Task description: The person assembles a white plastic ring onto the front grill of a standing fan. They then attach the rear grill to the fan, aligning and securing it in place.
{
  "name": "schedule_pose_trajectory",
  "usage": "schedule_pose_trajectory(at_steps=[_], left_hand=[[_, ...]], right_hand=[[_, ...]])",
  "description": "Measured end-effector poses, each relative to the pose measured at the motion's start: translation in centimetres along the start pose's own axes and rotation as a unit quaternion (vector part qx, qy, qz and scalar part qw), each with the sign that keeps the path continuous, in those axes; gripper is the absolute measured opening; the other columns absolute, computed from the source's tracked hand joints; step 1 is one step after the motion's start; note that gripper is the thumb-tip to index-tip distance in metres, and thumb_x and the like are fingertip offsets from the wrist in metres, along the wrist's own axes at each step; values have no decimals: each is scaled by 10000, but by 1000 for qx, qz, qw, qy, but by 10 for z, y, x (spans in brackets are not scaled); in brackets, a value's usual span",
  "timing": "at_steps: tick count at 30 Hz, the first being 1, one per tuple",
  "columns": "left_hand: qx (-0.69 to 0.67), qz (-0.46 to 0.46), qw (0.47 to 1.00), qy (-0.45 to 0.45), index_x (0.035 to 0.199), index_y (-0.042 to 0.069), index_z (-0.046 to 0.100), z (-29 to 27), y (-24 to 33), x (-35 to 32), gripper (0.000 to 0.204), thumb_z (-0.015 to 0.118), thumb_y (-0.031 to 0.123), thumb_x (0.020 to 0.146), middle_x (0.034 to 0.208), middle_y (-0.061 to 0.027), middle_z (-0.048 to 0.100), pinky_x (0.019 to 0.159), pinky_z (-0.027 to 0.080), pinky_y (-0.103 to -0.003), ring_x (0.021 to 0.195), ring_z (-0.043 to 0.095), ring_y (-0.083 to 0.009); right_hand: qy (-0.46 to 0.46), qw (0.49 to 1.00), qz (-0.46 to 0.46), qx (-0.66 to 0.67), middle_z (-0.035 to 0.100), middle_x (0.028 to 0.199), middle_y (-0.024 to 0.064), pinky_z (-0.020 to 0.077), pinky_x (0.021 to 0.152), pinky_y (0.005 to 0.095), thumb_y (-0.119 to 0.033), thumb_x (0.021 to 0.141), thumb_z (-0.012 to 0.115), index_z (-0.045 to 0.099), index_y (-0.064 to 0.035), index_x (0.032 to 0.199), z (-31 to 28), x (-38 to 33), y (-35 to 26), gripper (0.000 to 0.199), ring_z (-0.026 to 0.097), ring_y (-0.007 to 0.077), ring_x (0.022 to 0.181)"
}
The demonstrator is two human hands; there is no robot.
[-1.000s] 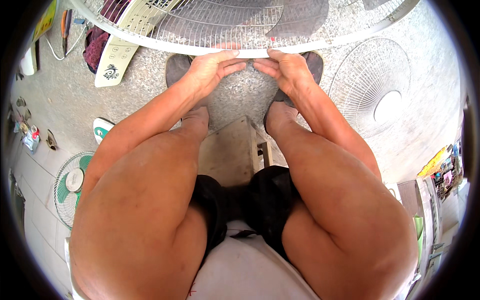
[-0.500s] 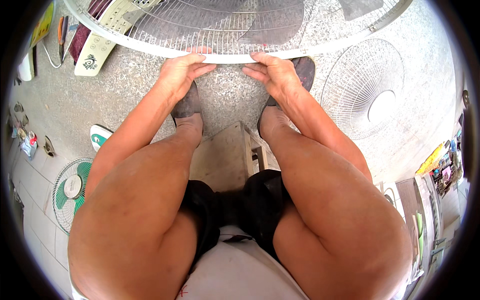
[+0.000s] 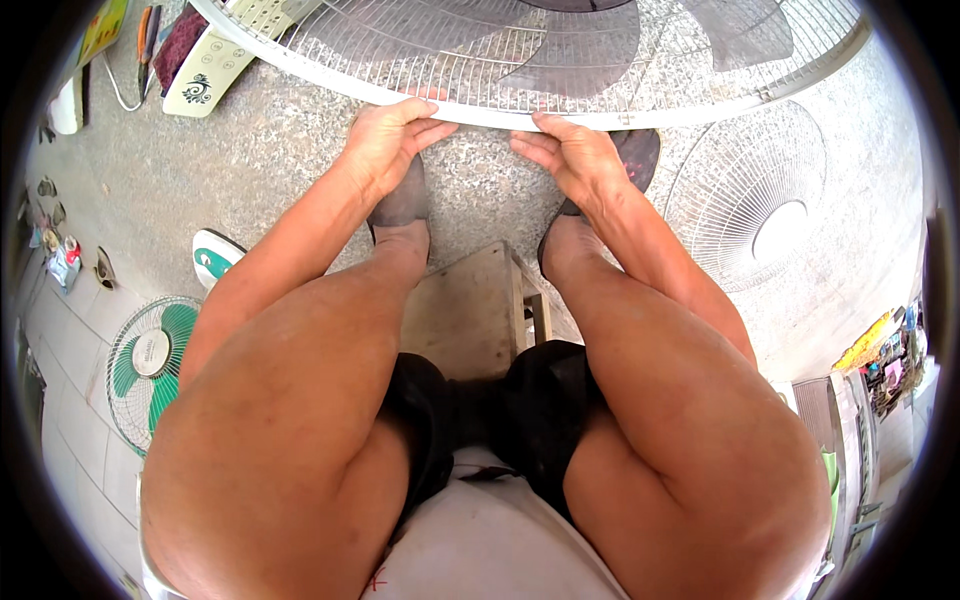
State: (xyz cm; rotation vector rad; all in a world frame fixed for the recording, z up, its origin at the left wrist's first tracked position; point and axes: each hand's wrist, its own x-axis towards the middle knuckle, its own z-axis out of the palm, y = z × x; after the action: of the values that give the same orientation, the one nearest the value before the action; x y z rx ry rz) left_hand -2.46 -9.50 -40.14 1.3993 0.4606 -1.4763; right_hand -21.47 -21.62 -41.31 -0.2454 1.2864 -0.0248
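A large round fan guard (image 3: 520, 55) of white wire lies across the top of the view, with dark fan blades (image 3: 590, 45) showing through its grille. My left hand (image 3: 392, 140) grips its white rim from the near side, fingers curled over the edge. My right hand (image 3: 570, 155) holds the same rim a little to the right, thumb on top. I sit on a low wooden stool (image 3: 475, 310), knees spread, with my dark shoes on the speckled floor just below the rim.
A loose white fan grille (image 3: 760, 210) lies on the floor at the right. A green-bladed fan (image 3: 150, 355) lies at the left, and a white fan base panel (image 3: 205, 65) lies top left. Small tools and clutter line the left edge.
The fan guard's rim and both hands have shifted upward and away from my knees. My hands have spread slightly apart along the rim and my shoes show more.
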Motion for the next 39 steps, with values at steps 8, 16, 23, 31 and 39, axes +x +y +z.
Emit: schedule_pose_trajectory(at_steps=[8, 16, 23, 31, 39], left_hand=[[7, -51, 999, -6, 1116, -112, 508, 16, -17, 1, 299, 598, 9, 858, 1078, -221, 604, 967, 505, -411, 1036, 610, -317], [1, -39, 999, -8, 1088, -121, 519, 19, -24, 4, 259, 563, -19, 854, 1077, -210, 590, 962, 508, -421, 1030, 611, -319], [15, -36, 999, 29, 1082, -126, 514, 21, -27, 8, 250, 548, -14, 861, 1059, -222, 588, 935, 525, -426, 994, 624, -337], [25, -25, 999, 34, 1085, -128, 501, 21, -25, 11, 258, 557, -32, 853, 1055, -248, 596, 903, 543, -426, 979, 634, -354], [53, -40, 996, 60, 1116, -137, 468, 26, -19, 11, 291, 551, -25, 860, 1033, -265, 605, 866, 565, -415, 932, 653, -361]], right_hand=[[9, 1000, -8, 14, 577, 1081, 228, 554, 900, 397, -21, 901, 546, 518, 139, 1058, 2, 0, 2, 226, 618, 331, 986], [23, 1000, -7, 1, 578, 1077, 219, 552, 903, 403, -13, 899, 537, 523, 135, 1054, 3, -1, 4, 215, 621, 324, 978], [37, 999, 8, -16, 590, 1060, 201, 551, 861, 408, -32, 896, 555, 537, 102, 1059, 3, 1, 2, 212, 624, 301, 957], [37, 999, -5, -9, 618, 986, 192, 585, 765, 371, -31, 856, 611, 561, 98, 1016, -3, 5, 6, 212, 658, 272, 830], [12, 1000, 2, -3, 630, 984, 162, 561, 788, 360, -55, 856, 627, 573, 71, 1005, -6, 1, 7, 202, 654, 254, 871]])
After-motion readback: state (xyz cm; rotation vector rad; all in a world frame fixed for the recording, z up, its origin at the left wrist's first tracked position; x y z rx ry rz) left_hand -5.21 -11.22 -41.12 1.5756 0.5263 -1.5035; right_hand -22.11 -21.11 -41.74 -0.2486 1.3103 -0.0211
